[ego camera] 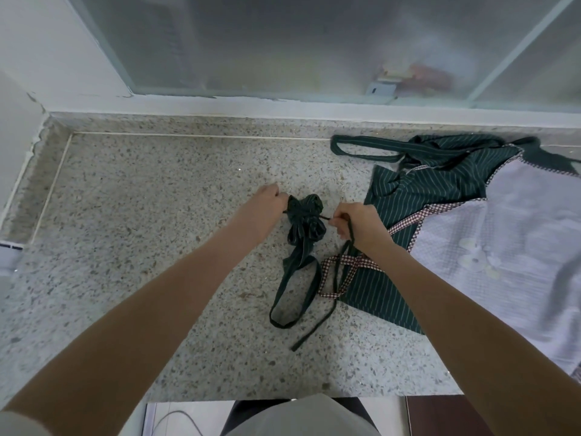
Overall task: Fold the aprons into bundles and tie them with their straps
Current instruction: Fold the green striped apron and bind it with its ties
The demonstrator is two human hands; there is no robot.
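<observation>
A small dark green striped apron bundle [305,219] lies on the speckled stone counter [157,215]. My left hand [263,205] grips a strap end at the bundle's left side. On the right side my right hand [355,225] grips the other dark strap [338,265], which trails down toward the counter's front. A loop of green strap [294,297] hangs below the bundle. A second green striped apron [421,190] with checked trim lies spread out at the right.
A pale lilac apron [518,234] overlaps the green one at the far right. A frosted window [298,42] and its white sill run along the back. A white wall stands at the left. The counter's front edge is near my body.
</observation>
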